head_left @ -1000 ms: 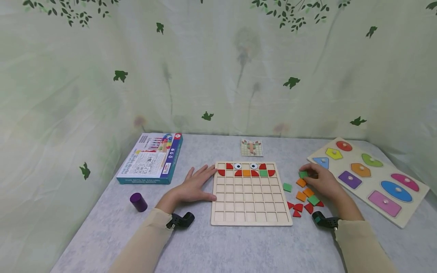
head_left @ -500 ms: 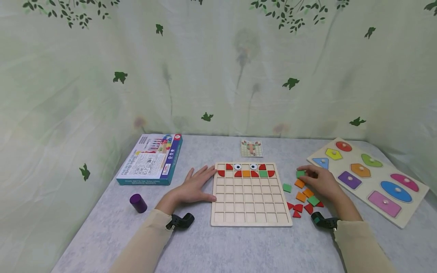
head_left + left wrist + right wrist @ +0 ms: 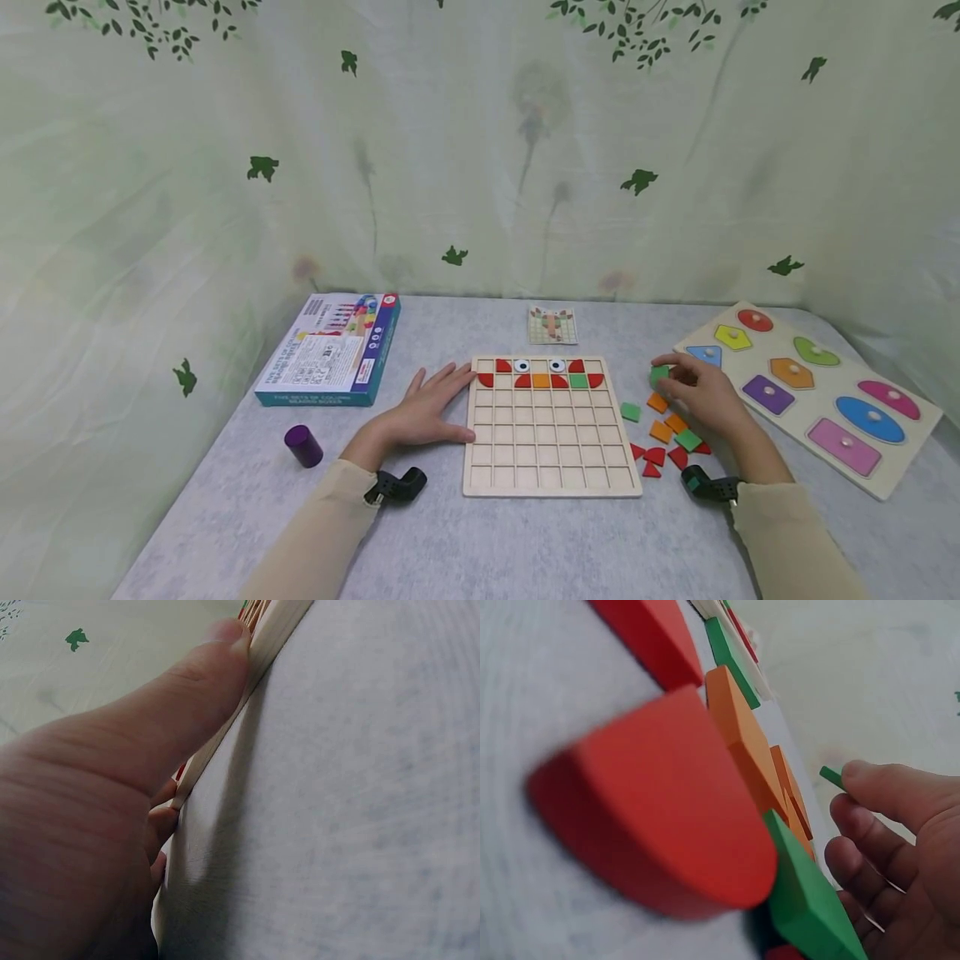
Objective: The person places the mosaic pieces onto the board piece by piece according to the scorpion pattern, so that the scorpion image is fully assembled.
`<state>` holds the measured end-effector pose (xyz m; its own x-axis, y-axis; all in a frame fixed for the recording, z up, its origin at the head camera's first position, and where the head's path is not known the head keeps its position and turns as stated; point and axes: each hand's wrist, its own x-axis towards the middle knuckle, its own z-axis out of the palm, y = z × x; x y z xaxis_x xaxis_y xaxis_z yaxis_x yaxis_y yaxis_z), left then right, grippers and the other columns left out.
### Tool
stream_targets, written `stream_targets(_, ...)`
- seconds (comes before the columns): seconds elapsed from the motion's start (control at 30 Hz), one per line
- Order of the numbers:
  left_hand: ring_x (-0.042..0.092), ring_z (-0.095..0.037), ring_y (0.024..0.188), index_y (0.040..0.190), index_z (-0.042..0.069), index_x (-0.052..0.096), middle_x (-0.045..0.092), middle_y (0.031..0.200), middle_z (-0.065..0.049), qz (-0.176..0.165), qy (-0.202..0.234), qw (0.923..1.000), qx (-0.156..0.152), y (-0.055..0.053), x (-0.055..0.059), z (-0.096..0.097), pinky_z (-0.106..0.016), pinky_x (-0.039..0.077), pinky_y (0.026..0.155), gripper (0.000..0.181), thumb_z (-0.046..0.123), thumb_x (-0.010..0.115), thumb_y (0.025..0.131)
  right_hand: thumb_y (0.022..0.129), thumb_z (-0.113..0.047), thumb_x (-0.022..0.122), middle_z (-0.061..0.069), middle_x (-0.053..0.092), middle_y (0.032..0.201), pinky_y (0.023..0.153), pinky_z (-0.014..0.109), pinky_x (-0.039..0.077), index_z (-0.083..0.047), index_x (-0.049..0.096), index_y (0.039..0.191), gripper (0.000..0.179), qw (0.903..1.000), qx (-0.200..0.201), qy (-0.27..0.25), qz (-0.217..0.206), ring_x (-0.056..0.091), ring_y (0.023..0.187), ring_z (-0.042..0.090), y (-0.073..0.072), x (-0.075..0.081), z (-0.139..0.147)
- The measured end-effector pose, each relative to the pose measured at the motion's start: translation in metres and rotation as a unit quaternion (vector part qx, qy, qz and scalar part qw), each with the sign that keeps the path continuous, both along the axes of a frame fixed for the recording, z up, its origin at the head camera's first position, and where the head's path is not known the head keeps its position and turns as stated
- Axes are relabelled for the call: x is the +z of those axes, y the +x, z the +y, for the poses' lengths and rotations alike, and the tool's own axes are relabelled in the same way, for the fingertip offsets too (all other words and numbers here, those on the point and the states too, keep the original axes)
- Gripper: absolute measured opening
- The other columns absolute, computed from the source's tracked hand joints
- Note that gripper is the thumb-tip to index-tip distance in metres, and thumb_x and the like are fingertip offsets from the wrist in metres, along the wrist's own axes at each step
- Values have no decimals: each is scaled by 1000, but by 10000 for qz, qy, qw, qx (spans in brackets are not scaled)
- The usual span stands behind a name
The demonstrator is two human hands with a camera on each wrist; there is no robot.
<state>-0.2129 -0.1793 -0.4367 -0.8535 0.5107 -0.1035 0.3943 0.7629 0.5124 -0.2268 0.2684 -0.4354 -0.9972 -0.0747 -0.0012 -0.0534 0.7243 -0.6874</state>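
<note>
Green tile [image 3: 659, 374], head view: was pinched in the right hand [image 3: 705, 396], near orange tiles [image 3: 661, 432], right of the grid board [image 3: 550, 455]; left hand [image 3: 426, 414] lay spread against the board's left edge. Left wrist view: thumb touched that edge. Right wrist view: tile sat between thumb and fingertip. Step looked like a pick-up; next move likely called for carrying it to the board.

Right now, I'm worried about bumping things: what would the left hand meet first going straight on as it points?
Likely the board; the left hand has its fingers at the board's left edge, though fingertip contact is hard to judge.
</note>
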Motion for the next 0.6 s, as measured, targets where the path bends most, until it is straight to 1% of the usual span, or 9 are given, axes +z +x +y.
stream_targets(0.13, 3, -27, 158, 160, 17, 25, 16, 170, 0, -20, -30, 10000, 15, 1, 1, 0, -61, -9, 123, 100, 56, 75, 82, 100, -28, 62, 12, 60, 106, 76, 27, 48, -15, 61, 132, 34, 10000, 10, -18, 78, 54, 96, 26, 1, 3, -3)
stream_targets(0.3, 3, -27, 159, 160, 18, 24, 16, 170, 0, -31, -98, 9999, 22, 1, 1, 2, -61, -9, 124, 100, 57, 74, 82, 100, -31, 61, 13, 62, 113, 79, 27, 48, -16, 62, 134, 37, 9999, 49, -1, 158, 55, 102, 27, 0, 8, -8)
stream_targets(0.47, 4, -28, 158, 160, 17, 25, 17, 169, -1, -30, -60, 10000, 21, 1, 2, 2, -61, -9, 123, 101, 56, 75, 82, 101, -29, 60, 14, 63, 120, 77, 26, 51, -19, 60, 137, 38, 9998, 100, 7, 161, 56, 106, 28, -1, 13, -18)
stream_targets(0.6, 4, -28, 158, 160, 17, 25, 17, 170, 0, -43, -65, 10000, 53, 1, 3, 2, -61, -9, 123, 101, 56, 75, 82, 100, -25, 62, 13, 63, 118, 73, 24, 53, -18, 61, 137, 38, 9995, 235, -108, 167, 57, 103, 28, -2, 17, -29)
